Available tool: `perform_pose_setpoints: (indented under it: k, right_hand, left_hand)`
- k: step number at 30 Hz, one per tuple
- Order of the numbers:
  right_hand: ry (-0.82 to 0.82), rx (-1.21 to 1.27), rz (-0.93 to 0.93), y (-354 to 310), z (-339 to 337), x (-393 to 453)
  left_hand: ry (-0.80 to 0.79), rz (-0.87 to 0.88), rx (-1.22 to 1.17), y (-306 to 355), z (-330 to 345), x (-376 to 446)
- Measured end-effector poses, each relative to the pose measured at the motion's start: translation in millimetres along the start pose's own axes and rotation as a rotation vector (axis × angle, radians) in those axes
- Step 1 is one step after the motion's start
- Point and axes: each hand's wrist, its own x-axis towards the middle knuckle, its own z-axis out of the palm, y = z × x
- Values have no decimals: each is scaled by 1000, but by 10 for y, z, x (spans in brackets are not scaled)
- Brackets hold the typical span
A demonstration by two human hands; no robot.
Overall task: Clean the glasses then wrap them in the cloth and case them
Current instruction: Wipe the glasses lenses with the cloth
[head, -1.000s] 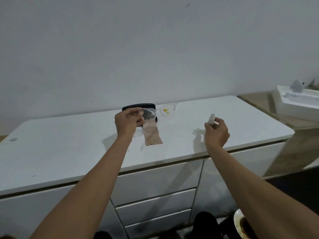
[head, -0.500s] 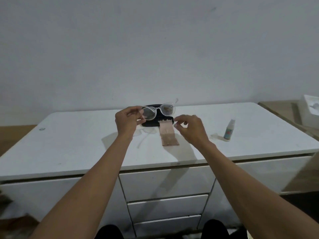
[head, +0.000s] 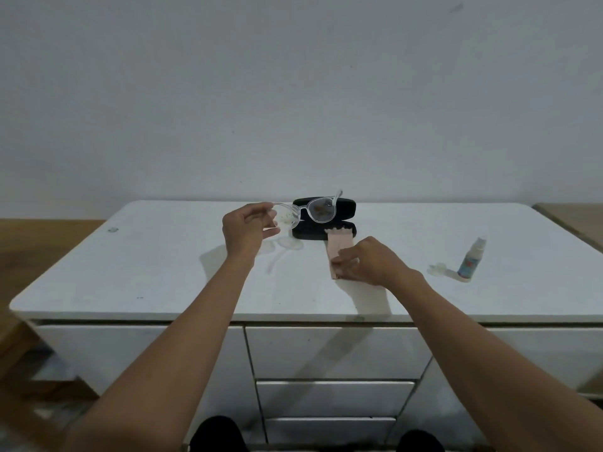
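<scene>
My left hand [head: 245,230] holds clear-framed glasses [head: 306,210] by their left end, lifted above the white counter [head: 163,272]; both lenses look smudged. Behind them lies an open black case [head: 342,210]. A folded pinkish cloth [head: 339,247] lies in front of the case, its far end resting on the case's edge. My right hand [head: 365,264] rests on the cloth's near end, fingers pinching it against the counter.
A small spray bottle [head: 471,261] stands on the counter to the right, with its clear cap [head: 439,268] beside it. White drawers [head: 332,350] sit below the counter edge. A wooden surface [head: 574,220] adjoins at far right.
My right hand set the spray bottle down at the right, then came down onto the cloth's near end. My left hand kept the glasses raised.
</scene>
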Motion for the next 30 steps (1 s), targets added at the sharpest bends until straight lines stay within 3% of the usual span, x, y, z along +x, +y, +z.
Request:
perform_pose_setpoints:
  k: [4,8,15,23,30]
  right_hand:
    - [22,10,-41,43,59,-11]
    - [145,26,-131,1,109,-74]
    - [254,77,-54,-47,245,-115]
    - [336,667,234,-331,105,-227]
    - [509,1299,221,-759,-243,-237]
  left_hand:
    - [3,-13,5,-56,0,19]
    - [-12,-15,8,-77,25,-13]
    - [-1,-8,15,-44,5,-40]
    - [22,11,23,47,-71,-62]
    - [32,25,22,161,-73,-125]
